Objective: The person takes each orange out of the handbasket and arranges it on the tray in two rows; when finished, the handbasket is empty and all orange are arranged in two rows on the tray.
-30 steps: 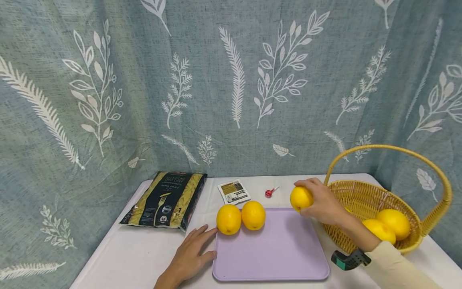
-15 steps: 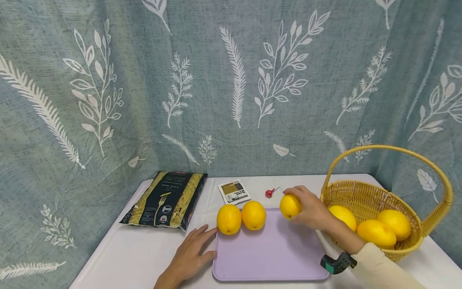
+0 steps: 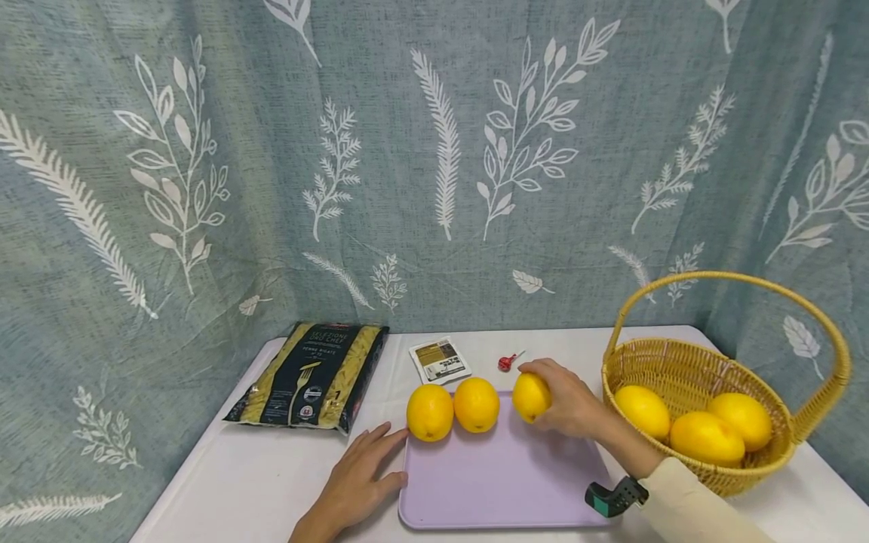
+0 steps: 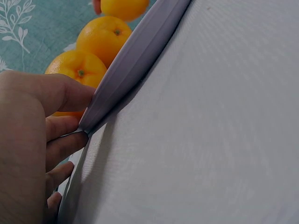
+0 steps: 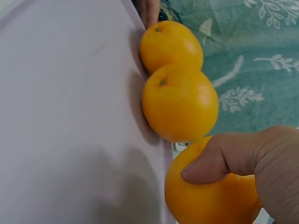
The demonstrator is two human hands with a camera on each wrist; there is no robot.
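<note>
My right hand grips an orange over the back edge of a lilac tray. In the right wrist view the thumb presses on the side of this orange. Two more oranges, one at the tray's back left corner and one beside it, sit side by side, touching. A small gap separates them from the held orange in the head view. My left hand rests at the tray's left edge, fingers extended. The left wrist view shows its fingertips touching the tray's rim.
A wicker basket with a tall handle stands at the right, holding three oranges. Behind the tray lie a flat sachet and a red lollipop. A bag of penne pasta lies at the left.
My right hand has carried the orange leftward and lower, from beside the basket towards the two oranges on the tray. The left hand has stayed in place.
</note>
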